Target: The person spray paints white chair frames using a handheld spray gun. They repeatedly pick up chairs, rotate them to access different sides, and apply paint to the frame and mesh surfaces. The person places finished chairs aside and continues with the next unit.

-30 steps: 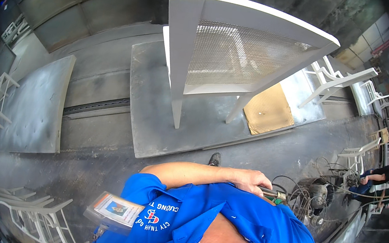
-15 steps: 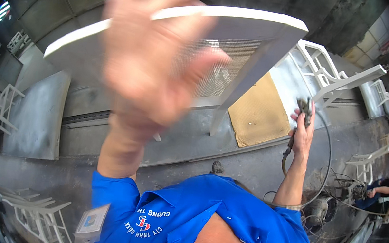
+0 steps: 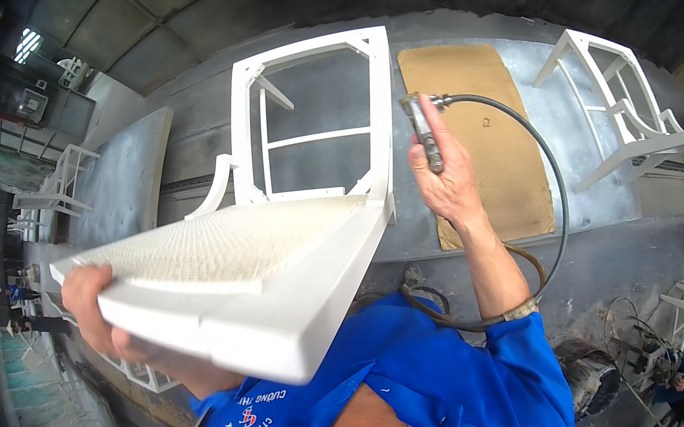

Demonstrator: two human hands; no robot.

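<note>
Over grey floor, left hand (image 3: 100, 311) grips white woven-seat chair (image 3: 266, 264), right hand (image 3: 448, 184) grips metal air tool (image 3: 424, 129).

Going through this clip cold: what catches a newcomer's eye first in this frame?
A white chair, tipped up and filling the centre, its woven seat facing the camera; the left hand holds the seat's near edge at lower left. Right of centre, the raised right hand holds a metal air tool, its dark hose looping down.
</note>
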